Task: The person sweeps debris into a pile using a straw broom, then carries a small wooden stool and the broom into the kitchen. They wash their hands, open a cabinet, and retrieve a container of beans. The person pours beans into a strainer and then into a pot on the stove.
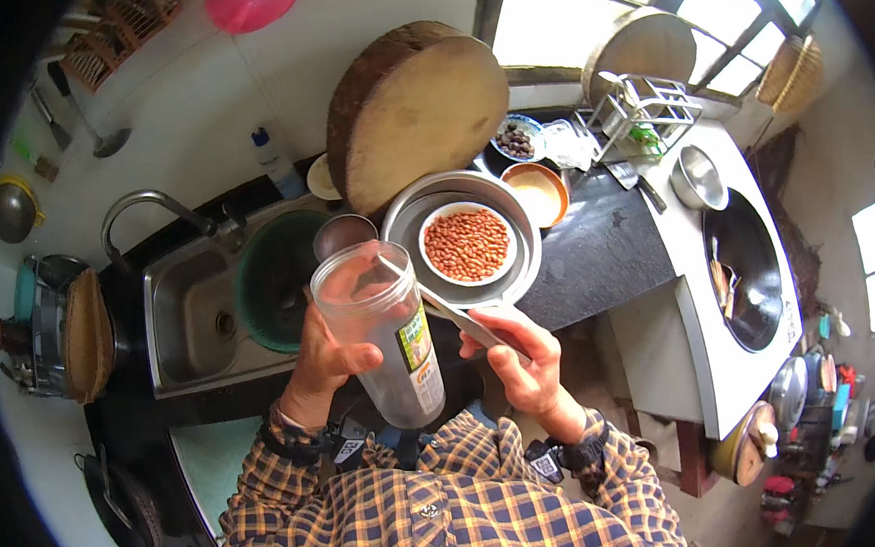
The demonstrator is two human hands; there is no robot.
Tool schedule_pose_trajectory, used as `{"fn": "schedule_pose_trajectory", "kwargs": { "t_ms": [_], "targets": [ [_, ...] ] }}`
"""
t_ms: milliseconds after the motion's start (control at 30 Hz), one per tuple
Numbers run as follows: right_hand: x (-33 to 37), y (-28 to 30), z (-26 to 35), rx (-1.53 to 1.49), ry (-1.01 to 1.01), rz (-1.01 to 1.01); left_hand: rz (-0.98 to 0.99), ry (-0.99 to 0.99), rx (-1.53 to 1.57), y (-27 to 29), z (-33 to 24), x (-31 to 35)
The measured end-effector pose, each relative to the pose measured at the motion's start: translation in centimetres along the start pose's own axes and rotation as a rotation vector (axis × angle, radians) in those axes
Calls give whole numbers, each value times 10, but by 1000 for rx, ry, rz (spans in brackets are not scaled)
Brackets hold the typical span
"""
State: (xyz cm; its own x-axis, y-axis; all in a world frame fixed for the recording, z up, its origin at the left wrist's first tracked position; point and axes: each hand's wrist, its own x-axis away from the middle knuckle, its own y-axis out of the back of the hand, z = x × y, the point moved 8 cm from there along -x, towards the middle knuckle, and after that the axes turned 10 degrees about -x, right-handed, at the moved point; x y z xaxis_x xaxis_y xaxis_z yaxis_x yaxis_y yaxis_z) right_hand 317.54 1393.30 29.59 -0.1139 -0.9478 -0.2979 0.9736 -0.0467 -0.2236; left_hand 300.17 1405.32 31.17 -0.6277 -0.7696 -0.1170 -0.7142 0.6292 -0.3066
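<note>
My left hand (325, 366) is wrapped round a tall clear plastic jar (389, 377) with a green and yellow label and no lid. The jar is tilted, its wide mouth facing up and away from me. In my right hand (528, 363) is the flat handle of a long metal utensil (460, 317). Its far end slants into the jar's mouth, so its shape is hard to make out. Just beyond the jar, reddish-brown peanuts (467, 245) fill a white bowl (437, 263). That bowl stands inside a wide metal basin (525, 278) on the black counter.
A steel sink (175, 320) with a green basin (250, 320) lies left. Behind leans a thick round chopping board (428, 124). An orange-rimmed bowl (541, 195), a bowl of dark pieces (516, 140) and a cleaver (642, 183) are beyond. Right is a black wok (749, 284).
</note>
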Motion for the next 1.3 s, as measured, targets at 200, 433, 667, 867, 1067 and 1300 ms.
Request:
{"fn": "schedule_pose_trajectory", "kwargs": {
  "t_ms": [200, 433, 667, 867, 1067, 1300],
  "targets": [
    [-12, 36, 10, -317, 19, -113, 52, 123, 85, -35, 42, -19],
    [-30, 103, 18, 674, 276, -38, 17, 218, -223, -20, 72, -33],
    [-40, 142, -41, 989, 288, 113, -143, 158, -276, 10, 70, -40],
    [-37, 145, -74, 1020, 240, 159, -72, 466, -467, 21, 104, -34],
    [-34, 143, -89, 822, 127, 23, -31, 429, -706, 21, 127, -35],
    [-34, 163, -114, 412, -150, -260, 23, 491, -791, 21, 132, -44]
  ]
}}
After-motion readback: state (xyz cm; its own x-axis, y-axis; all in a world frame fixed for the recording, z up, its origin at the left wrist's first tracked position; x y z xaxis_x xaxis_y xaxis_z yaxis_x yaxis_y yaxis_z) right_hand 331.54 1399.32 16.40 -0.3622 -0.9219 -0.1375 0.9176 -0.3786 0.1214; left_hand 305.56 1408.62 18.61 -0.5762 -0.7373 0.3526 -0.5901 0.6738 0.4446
